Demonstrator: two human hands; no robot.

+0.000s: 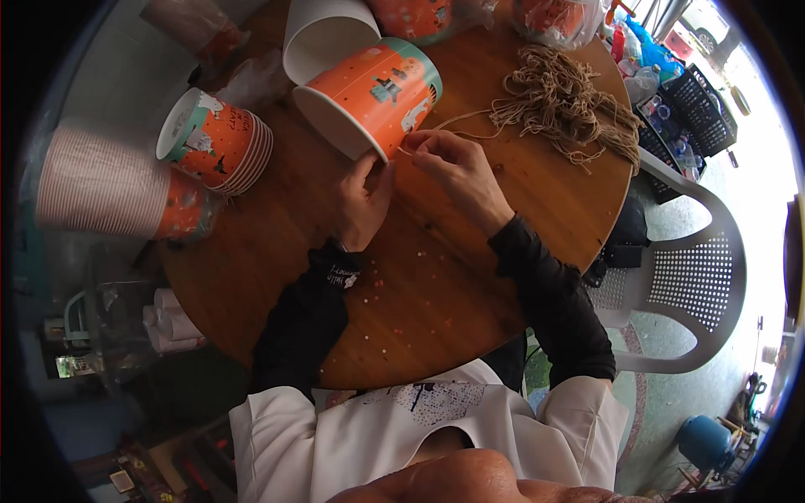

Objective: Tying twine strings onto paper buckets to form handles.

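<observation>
An orange and green paper bucket (377, 92) lies tilted on its side on the round wooden table, its white rim turned toward me. My left hand (365, 201) grips the bucket's rim with thumb and fingers, at the lower right of the opening. Just to the right, my right hand (459, 172) pinches a thin strand of beige string by the same rim. That strand appears to run back to a tangled heap of string (558, 105) at the right of the table. My fingertips partly hide where string and rim meet.
Beside the bucket stand a white tub (327, 38) and a stack of orange buckets (220, 144). A plastic-wrapped stack (109, 180) is at the far left. Small paper dots (387, 303) litter the near tabletop (453, 335). A grey plastic chair (692, 281) stands right.
</observation>
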